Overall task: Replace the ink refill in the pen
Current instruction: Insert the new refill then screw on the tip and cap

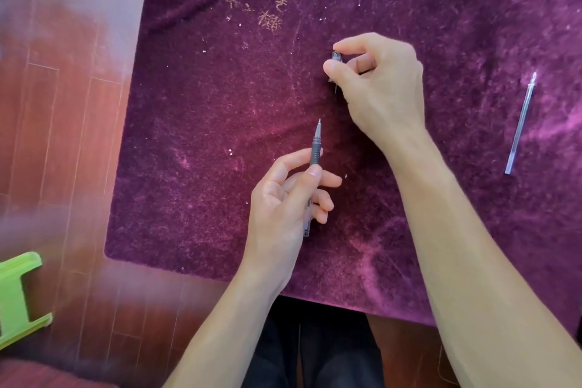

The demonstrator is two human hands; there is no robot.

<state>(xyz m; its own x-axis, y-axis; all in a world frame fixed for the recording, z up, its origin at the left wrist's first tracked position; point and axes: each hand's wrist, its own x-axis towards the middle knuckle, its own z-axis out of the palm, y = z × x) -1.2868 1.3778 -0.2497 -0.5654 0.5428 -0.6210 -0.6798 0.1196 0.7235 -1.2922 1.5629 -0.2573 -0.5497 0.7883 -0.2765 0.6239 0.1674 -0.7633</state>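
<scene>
Head view: the purple cloth [220, 110] covers the worktop, its left edge and near edge both well clear of the hands, with bare cloth all round them. Left hand [283, 198] fingers grip the pen [315, 151], grey grip and metal tip pointing away, clear barrel hidden in the palm. Beyond that tip, right hand [378, 82] fingers pinch a small clear cap [336, 57]. A refill [521, 123] lies far right of them.

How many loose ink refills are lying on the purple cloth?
1: the clear ink refill lies alone at the right side of the purple cloth, away from both hands. Another may be inside the pen.
</scene>
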